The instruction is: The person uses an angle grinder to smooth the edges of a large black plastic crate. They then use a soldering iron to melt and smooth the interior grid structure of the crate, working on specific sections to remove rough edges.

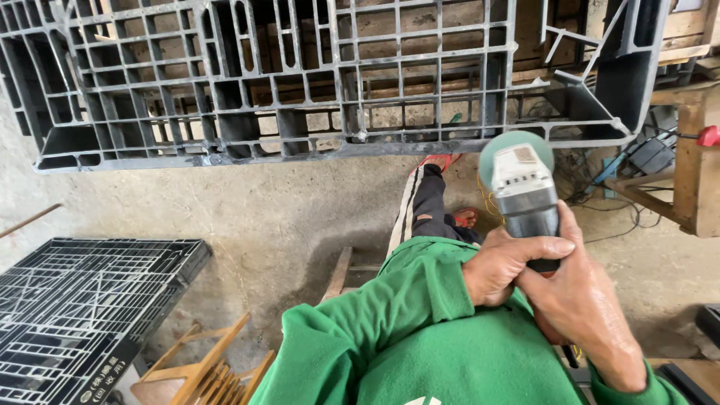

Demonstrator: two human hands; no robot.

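Observation:
Both my hands grip an angle grinder (pixel 523 191) with a grey-black body and a teal-green guard at its far end. My left hand (pixel 506 264) wraps the body from the left, thumb across the top. My right hand (pixel 581 296) closes around the rear of the tool from the right. Green sleeves cover both arms. The grinder's head sits just below the lower edge of a large grey plastic pallet (pixel 300 82) that stands on edge ahead of me. My leg in dark trousers with a white stripe (pixel 424 206) stretches toward the pallet.
A second black plastic pallet (pixel 75 307) lies flat at the lower left. A wooden frame piece (pixel 206 371) sits beside it. A wooden bench (pixel 694 172) with cables and a red-handled tool (pixel 706 136) is at the right. The floor is bare concrete.

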